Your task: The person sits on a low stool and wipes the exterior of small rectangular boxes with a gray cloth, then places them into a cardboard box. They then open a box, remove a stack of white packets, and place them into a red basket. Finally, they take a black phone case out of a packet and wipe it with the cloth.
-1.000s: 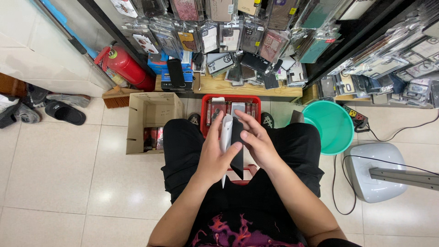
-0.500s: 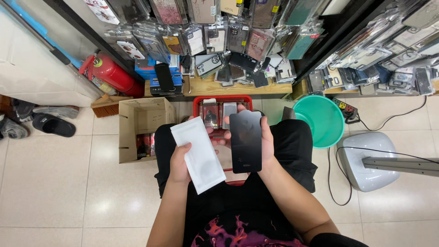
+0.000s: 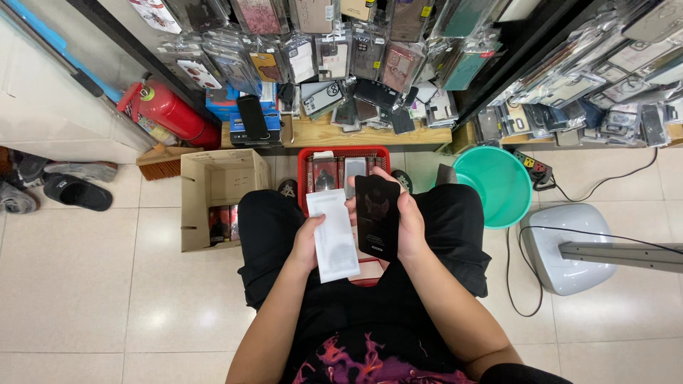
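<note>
My left hand (image 3: 307,242) holds a flat white rectangular packet (image 3: 333,233) upright over my lap. My right hand (image 3: 409,226) grips a black phone case (image 3: 378,217) by its right edge, beside the white packet and nearly touching it. Both sit above a red plastic basket (image 3: 306,171) on the floor between my knees, which holds several packaged phone cases. My legs in black trousers flank the basket.
An open cardboard box (image 3: 213,181) with some packets stands left of my knee. A teal bucket (image 3: 498,186) and a white fan base (image 3: 569,245) with cables stand right. A low wooden shelf (image 3: 370,134), hanging racks of phone cases and a red fire extinguisher (image 3: 167,114) lie ahead. Shoes (image 3: 75,190) far left.
One second ago both hands held the items pressed together. They have since separated: the white packet went to the left hand, the black case to the right, and now they sit side by side.
</note>
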